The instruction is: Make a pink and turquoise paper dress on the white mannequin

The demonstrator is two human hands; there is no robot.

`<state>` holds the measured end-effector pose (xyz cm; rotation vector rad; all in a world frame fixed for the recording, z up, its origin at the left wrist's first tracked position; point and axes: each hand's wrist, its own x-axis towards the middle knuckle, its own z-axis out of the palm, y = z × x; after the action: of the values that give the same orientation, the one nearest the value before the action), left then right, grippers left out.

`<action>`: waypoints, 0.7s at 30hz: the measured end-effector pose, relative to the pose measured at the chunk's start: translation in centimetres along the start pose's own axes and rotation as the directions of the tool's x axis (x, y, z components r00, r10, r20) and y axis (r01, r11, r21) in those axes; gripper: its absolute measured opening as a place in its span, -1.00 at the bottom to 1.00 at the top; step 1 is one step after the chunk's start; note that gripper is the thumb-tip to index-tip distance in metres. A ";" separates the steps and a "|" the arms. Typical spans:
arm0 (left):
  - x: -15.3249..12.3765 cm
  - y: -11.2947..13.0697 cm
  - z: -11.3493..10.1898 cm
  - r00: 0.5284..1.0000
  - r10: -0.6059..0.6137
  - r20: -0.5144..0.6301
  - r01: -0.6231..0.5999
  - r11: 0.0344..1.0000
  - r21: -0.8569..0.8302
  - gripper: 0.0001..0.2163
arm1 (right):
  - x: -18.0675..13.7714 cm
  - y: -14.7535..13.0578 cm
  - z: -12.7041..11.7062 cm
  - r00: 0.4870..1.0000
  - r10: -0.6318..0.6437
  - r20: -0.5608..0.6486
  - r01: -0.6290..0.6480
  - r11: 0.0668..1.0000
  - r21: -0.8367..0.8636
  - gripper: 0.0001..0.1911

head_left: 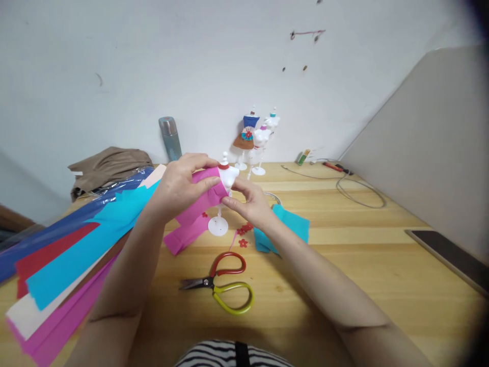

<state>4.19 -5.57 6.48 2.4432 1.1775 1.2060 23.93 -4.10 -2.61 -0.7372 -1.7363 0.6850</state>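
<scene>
A small white dress form [228,176] with a red neck band stands upright on its round base [218,226]. Across its left side and front lies a pink cloth-like strip [204,196], pinched between the thumb and fingers of my left hand [187,181]. My right hand [254,201] reaches round the form's right side; its thumb presses the strip's edge at the waist, and its other fingers are partly hidden behind the form. Below lies another pink piece [187,234]. Scissors [214,283] with one red and one yellow handle rest nearer me, by small red flowers [243,243].
Strips of coloured material [87,244] are piled at the left beside brown cloth [110,165] and a flask [170,137]. Several more dress forms [262,137] stand at the wall. Turquoise material [292,224], a cable [338,183] and a phone-like dark slab [451,255] lie at right.
</scene>
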 end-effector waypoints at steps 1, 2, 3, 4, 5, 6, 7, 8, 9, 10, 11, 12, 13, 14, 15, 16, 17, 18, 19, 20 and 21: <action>0.0 0.0 0.0 1.000 0.005 -0.001 -0.005 1.000 -0.003 -0.76 | 0.0 0.1 0.0 1.000 0.012 0.018 -0.013 0.999 0.032 -0.71; 0.0 -0.1 0.0 1.000 0.013 -0.004 -0.013 1.000 -0.007 -0.76 | 0.1 0.1 0.0 0.999 0.023 0.038 -0.026 0.998 0.060 -0.69; -0.1 -0.1 0.1 1.000 0.021 -0.007 -0.021 1.000 -0.011 -0.76 | 0.1 0.1 -0.1 0.998 0.033 0.059 -0.038 0.996 0.082 -0.65; -0.1 -0.2 0.1 0.999 0.030 -0.013 -0.030 0.999 -0.015 -0.77 | 0.1 0.1 -0.2 0.996 0.040 0.081 -0.048 0.994 0.100 -0.62; -0.1 -0.2 0.1 0.999 0.038 -0.018 -0.038 0.999 -0.019 -0.77 | 0.2 0.1 -0.3 0.993 0.045 0.105 -0.057 0.992 0.116 -0.59; -0.1 -0.3 0.1 0.999 0.045 -0.021 -0.046 0.999 -0.022 -0.77 | 0.2 0.0 -0.4 0.991 0.046 0.129 -0.063 0.989 0.130 -0.56; -0.1 -0.3 0.1 0.998 0.051 -0.023 -0.052 0.998 -0.023 -0.78 | 0.2 0.0 -0.5 0.988 0.043 0.148 -0.065 0.987 0.145 -0.55; 0.0 -0.3 0.1 0.998 0.056 -0.023 -0.056 0.998 -0.024 -0.78 | 0.2 0.0 -0.6 0.986 0.040 0.161 -0.065 0.985 0.159 -0.55; 0.0 -0.3 0.2 0.998 0.057 -0.020 -0.058 0.998 -0.024 -0.78 | 0.2 0.0 -0.7 0.986 0.037 0.163 -0.065 0.983 0.171 -0.57; 0.0 -0.3 0.2 0.998 0.058 -0.016 -0.058 0.998 -0.023 -0.78 | 0.2 0.1 -0.8 0.987 0.038 0.157 -0.066 0.982 0.178 -0.59; 0.0 -0.3 0.2 0.998 0.058 -0.012 -0.058 0.998 -0.019 -0.78 | 0.2 0.2 -0.8 0.988 0.044 0.146 -0.070 0.981 0.181 -0.61; 0.0 -0.3 0.2 0.998 0.056 -0.009 -0.056 0.998 -0.015 -0.78 | 0.1 0.3 -0.8 0.990 0.054 0.131 -0.077 0.981 0.180 -0.62; 0.0 -0.2 0.2 0.998 0.054 -0.008 -0.054 0.998 -0.012 -0.78 | 0.1 0.4 -0.8 0.991 0.067 0.115 -0.087 0.980 0.178 -0.64; 0.0 -0.2 0.2 0.999 0.053 -0.008 -0.054 0.999 -0.010 -0.77 | 0.0 0.6 -0.7 0.992 0.083 0.096 -0.099 0.980 0.174 -0.65; 0.0 -0.3 0.3 0.999 0.052 -0.010 -0.053 0.999 -0.009 -0.77 | 0.0 0.7 -0.7 0.992 0.099 0.075 -0.110 0.979 0.169 -0.65; 0.0 -0.3 0.3 0.999 0.052 -0.011 -0.052 0.999 -0.010 -0.77 | -0.1 0.8 -0.6 0.992 0.113 0.052 -0.120 0.979 0.165 -0.66; 0.0 -0.3 0.3 0.999 0.052 -0.013 -0.052 0.999 -0.013 -0.77 | -0.1 0.9 -0.6 0.992 0.124 0.031 -0.128 0.979 0.160 -0.66; 0.0 -0.3 0.3 0.998 0.053 -0.015 -0.053 0.998 -0.016 -0.78 | -0.2 0.9 -0.6 0.991 0.131 0.013 -0.131 0.979 0.154 -0.67; -0.1 -0.4 0.3 0.998 0.053 -0.018 -0.053 0.998 -0.018 -0.78 | -0.2 1.0 -0.6 0.991 0.132 0.003 -0.131 0.980 0.147 -0.67; -0.1 -0.4 0.3 0.998 0.052 -0.022 -0.053 0.998 -0.018 -0.78 | -0.2 1.0 -0.6 0.992 0.130 -0.002 -0.129 0.982 0.141 -0.67; -0.1 -0.4 0.3 0.998 0.053 -0.026 -0.053 0.998 -0.019 -0.78 | -0.2 0.9 -0.6 0.992 0.125 0.000 -0.124 0.983 0.136 -0.66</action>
<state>4.15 -5.27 6.01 2.4672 1.1087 1.2601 24.73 -3.60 -3.26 -0.7571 -1.6282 0.8755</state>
